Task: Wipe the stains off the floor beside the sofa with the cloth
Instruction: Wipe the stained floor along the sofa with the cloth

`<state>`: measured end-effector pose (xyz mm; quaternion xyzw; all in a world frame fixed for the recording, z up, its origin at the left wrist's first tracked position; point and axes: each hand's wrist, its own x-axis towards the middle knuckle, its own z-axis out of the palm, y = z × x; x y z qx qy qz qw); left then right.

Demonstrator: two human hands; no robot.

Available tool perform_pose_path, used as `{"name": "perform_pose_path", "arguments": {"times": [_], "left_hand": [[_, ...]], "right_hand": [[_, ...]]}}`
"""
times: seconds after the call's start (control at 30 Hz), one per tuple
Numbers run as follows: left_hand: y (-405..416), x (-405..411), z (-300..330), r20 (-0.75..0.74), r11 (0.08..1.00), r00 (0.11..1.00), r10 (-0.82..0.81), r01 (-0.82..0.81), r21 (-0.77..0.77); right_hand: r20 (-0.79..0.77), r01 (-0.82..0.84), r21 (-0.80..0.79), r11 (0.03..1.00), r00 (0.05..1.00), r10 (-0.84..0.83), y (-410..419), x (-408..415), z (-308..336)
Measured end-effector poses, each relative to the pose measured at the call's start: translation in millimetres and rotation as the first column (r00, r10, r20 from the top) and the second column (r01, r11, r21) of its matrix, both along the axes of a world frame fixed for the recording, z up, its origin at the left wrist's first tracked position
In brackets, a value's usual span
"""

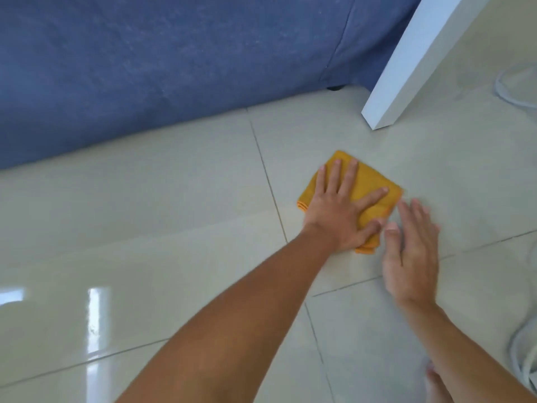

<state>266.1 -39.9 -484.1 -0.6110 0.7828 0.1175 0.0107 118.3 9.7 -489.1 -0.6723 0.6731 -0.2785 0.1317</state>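
A folded orange cloth (369, 181) lies flat on the pale tiled floor (174, 228), a short way in front of the blue sofa (174, 59). My left hand (343, 207) presses down on the cloth with its fingers spread. My right hand (412, 251) is flat just right of the cloth, fingers apart, holding nothing; I cannot tell whether it touches the floor. No stain is clearly visible on the tiles around the cloth.
A white table leg (406, 68) stands on the floor behind and right of the cloth. White cables (511, 91) loop along the right edge. The sofa's dark foot (334, 88) shows at its base. Glossy tiles with window glare stretch to the left.
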Motion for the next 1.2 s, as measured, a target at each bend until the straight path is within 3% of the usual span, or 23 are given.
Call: {"name": "perform_pose_path", "arguments": {"times": [0.13,0.3,0.53,0.73,1.0,1.2], "left_hand": [[70.3,26.1,0.5,-0.049,0.997,0.996,0.071,-0.072,-0.018],[150.3,113.9,1.4,-0.066,0.938,0.941,0.333,-0.337,-0.073],[278.1,264.8,2.4,0.054,0.757,0.755,0.653,-0.649,-0.077],[348.4,368.1,2.5,0.099,0.59,0.582,0.807,-0.805,-0.07],[308.3,481.2,-4.0,0.131,0.412,0.4,0.907,-0.907,-0.085],[212.6,465.0,-6.4,0.104,0.47,0.462,0.881,-0.88,-0.074]], "right_hand": [[-0.034,-0.085,0.031,0.996,0.996,0.086,23.3,31.1,13.1],[-0.116,-0.246,0.063,0.967,0.961,0.252,58.0,89.7,15.4],[-0.214,-0.479,0.101,0.872,0.845,0.489,116.3,199.7,11.3],[-0.272,-0.543,0.164,0.824,0.778,0.567,147.8,265.0,4.3],[-0.373,-0.516,0.206,0.832,0.744,0.554,151.4,271.0,-1.8],[-0.338,-0.529,0.212,0.821,0.749,0.57,150.3,271.0,-1.5]]}}
